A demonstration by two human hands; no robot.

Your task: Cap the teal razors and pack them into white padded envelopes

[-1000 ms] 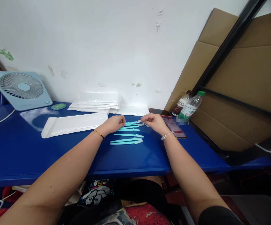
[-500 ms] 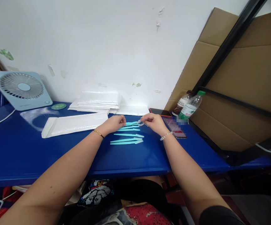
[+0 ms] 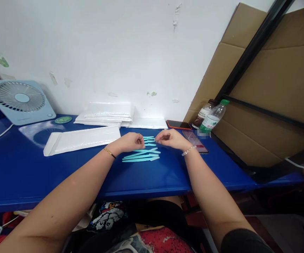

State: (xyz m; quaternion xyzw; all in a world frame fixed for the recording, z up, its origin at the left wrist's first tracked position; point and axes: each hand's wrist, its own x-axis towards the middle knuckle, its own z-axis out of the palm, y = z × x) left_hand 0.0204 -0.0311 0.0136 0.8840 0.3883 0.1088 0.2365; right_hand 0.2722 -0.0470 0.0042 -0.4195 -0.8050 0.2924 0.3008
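Several slim turquoise eyebrow razors lie roughly side by side on the blue table, their wider ends to the right. Two of the middle ones cross at an angle. My left hand is closed at the left ends of the farther razors, its fingers pinched and covering those ends. Opposite it, my right hand pinches at the right tip of one of these farther razors. The nearer razors lie free, touched by neither hand.
A white padded mailer lies left of my hands, with a stack of mailers behind. A blue fan stands far left. Two phones, one a lit phone, and two bottles, one a green-capped bottle, are at right beside cardboard.
The farther razors now lie more in line between my hands. A middle razor has turned to cross another. The clear strips at my right fingers no longer show.
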